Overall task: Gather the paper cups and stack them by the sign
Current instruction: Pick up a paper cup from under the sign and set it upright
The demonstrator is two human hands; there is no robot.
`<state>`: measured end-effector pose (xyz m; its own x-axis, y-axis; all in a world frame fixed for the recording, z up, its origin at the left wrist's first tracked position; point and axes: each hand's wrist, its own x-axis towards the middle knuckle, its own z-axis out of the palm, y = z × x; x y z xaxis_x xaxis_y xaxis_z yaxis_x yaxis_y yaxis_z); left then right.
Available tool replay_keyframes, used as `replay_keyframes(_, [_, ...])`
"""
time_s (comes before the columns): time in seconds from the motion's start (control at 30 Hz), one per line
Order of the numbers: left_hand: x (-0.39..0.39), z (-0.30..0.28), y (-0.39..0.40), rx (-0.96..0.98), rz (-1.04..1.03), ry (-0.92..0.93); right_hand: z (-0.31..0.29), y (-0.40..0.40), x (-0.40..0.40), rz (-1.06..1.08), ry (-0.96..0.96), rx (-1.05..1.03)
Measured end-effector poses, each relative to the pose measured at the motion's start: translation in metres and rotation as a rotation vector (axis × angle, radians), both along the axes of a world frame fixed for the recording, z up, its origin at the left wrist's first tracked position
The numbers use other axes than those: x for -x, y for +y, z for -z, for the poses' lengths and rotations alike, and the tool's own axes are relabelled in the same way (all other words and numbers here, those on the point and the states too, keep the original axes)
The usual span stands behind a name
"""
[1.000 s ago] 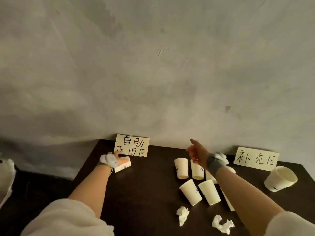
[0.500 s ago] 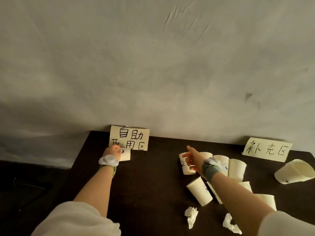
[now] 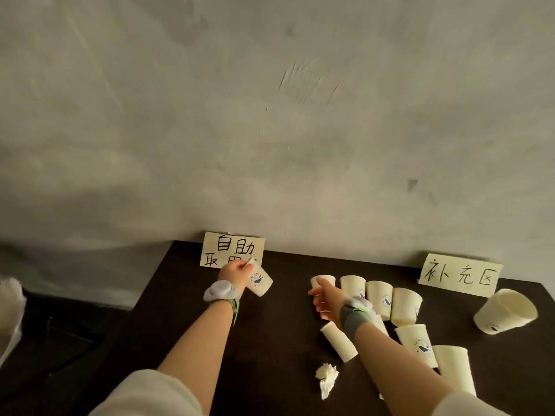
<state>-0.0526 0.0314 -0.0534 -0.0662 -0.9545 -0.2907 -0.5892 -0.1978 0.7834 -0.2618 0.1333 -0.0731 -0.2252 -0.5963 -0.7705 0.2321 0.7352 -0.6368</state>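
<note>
While our left hand (image 3: pixel 233 273) gripped a tilted cup (image 3: pixel 259 280) just below the left sign (image 3: pixel 232 250), our right hand (image 3: pixel 326 298), half-open and empty, hung nearest the upright cup (image 3: pixel 319 281) ending the row on the worktop (image 3: pixel 279 334), directly ahead.

L hand (image 3: pixel 232 273) gripping cup (image 3: pixel 259 283), maybe tilted

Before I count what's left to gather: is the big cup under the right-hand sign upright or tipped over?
Tipped over. The big cup lies on its side on the table, its open mouth facing up and right.
</note>
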Motion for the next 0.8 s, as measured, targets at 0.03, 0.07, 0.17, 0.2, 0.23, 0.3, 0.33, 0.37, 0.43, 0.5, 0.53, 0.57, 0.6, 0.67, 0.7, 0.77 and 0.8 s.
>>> replay_keyframes(0.03, [0.006, -0.004, 0.013, 0.007, 0.019, 0.023, -0.004, 0.007, -0.001, 0.007, -0.01, 0.002])
replay_keyframes(0.07, [0.013, -0.007, 0.026, 0.023, 0.033, 0.054, -0.006, 0.015, -0.002, 0.022, -0.021, 0.009])
replay_keyframes(0.17, [0.035, -0.011, 0.066, 0.071, 0.067, 0.126, -0.013, 0.036, -0.006, 0.086, -0.059, 0.043])
replay_keyframes(0.2, [0.042, -0.01, 0.081, 0.053, 0.082, 0.157, -0.011, 0.046, -0.006, 0.113, -0.075, 0.052])
replay_keyframes(0.23, [0.047, -0.007, 0.088, 0.002, 0.092, 0.187, -0.012, 0.049, -0.008, 0.142, -0.086, 0.068])
replay_keyframes(0.3, [0.058, 0.0, 0.107, -0.124, 0.107, 0.242, -0.011, 0.066, -0.008, 0.196, -0.091, 0.077])
replay_keyframes(0.33, [0.062, 0.003, 0.118, -0.175, 0.105, 0.282, -0.008, 0.074, -0.005, 0.211, -0.098, 0.073])
replay_keyframes(0.37, [0.067, 0.005, 0.128, -0.225, 0.092, 0.319, -0.006, 0.082, -0.004, 0.223, -0.113, 0.067])
replay_keyframes(0.43, [0.079, 0.011, 0.147, -0.299, 0.055, 0.368, -0.004, 0.099, 0.002, 0.227, -0.167, 0.031])
replay_keyframes(0.5, [0.086, 0.016, 0.163, -0.302, 0.046, 0.363, -0.001, 0.111, 0.005, 0.257, -0.19, 0.002])
replay_keyframes(0.53, [0.09, 0.021, 0.168, -0.266, 0.049, 0.341, 0.002, 0.116, 0.005, 0.292, -0.208, 0.008])
replay_keyframes(0.57, [0.093, 0.024, 0.172, -0.225, 0.039, 0.318, 0.003, 0.12, 0.005, 0.34, -0.241, 0.028])
replay_keyframes(0.6, [0.096, 0.028, 0.176, -0.193, 0.021, 0.307, 0.006, 0.124, 0.005, 0.402, -0.275, 0.058])
replay_keyframes(0.67, [0.102, 0.033, 0.181, -0.21, -0.039, 0.322, 0.01, 0.131, 0.003, 0.491, -0.345, 0.09])
replay_keyframes(0.7, [0.106, 0.036, 0.182, -0.239, -0.078, 0.327, 0.011, 0.134, 0.002, 0.515, -0.371, 0.097])
replay_keyframes(0.77, [0.112, 0.038, 0.184, -0.289, -0.107, 0.318, 0.013, 0.136, 0.001, 0.502, -0.395, 0.105])
replay_keyframes(0.8, [0.114, 0.04, 0.184, -0.306, -0.116, 0.309, 0.012, 0.136, 0.0, 0.471, -0.381, 0.092])
